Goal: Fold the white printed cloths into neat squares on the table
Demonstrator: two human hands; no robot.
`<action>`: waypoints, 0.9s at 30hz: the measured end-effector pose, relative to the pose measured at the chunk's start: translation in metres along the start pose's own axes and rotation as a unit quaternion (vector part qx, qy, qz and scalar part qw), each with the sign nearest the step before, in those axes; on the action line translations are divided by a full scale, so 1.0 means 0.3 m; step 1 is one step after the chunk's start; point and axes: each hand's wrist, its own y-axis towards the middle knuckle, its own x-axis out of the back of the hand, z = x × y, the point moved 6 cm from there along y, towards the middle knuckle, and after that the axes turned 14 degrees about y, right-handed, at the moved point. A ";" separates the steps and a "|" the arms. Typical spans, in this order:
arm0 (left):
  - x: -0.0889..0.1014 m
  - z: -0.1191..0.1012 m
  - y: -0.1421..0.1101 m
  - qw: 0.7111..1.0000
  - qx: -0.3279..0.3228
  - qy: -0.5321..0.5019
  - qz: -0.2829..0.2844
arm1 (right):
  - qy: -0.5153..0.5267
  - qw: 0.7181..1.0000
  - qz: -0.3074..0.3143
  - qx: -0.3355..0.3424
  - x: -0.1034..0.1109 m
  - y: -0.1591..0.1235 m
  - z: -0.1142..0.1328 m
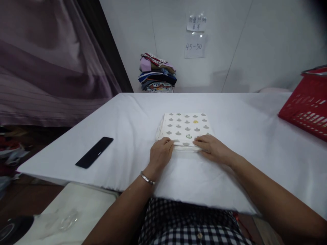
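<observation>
A white cloth (187, 126), printed with grey, green and yellow motifs, lies folded into a thick square on the white-covered table in front of me. My left hand (161, 152) grips its near left corner, fingers bent over the edge. At the near right corner, my right hand (212, 147) has its fingers on top of the fold and the thumb lower at the edge. Several layers show along the near side between the hands. The undersides of both corners are hidden.
On the white tablecloth (127, 136), a flat black object (94, 152) lies to the left. A red plastic basket (306, 105) stands at the right edge. Folded fabrics (157, 73) are stacked beyond the far edge, by the wall. A pale surface (84, 200) sits lower left.
</observation>
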 end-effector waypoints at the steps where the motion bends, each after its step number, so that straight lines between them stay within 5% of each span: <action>1: 0.001 0.004 -0.001 1.000 0.002 0.002 0.009 | 0.000 1.000 0.001 0.000 -0.003 0.000 -0.002; 15: 0.020 0.026 -0.054 0.997 -0.004 -0.002 0.072 | -0.008 1.000 0.007 -0.001 -0.018 -0.008 -0.018; 27: 0.027 0.022 -0.024 0.997 -0.063 0.046 0.023 | -0.057 0.995 -0.066 -0.038 -0.017 -0.014 -0.031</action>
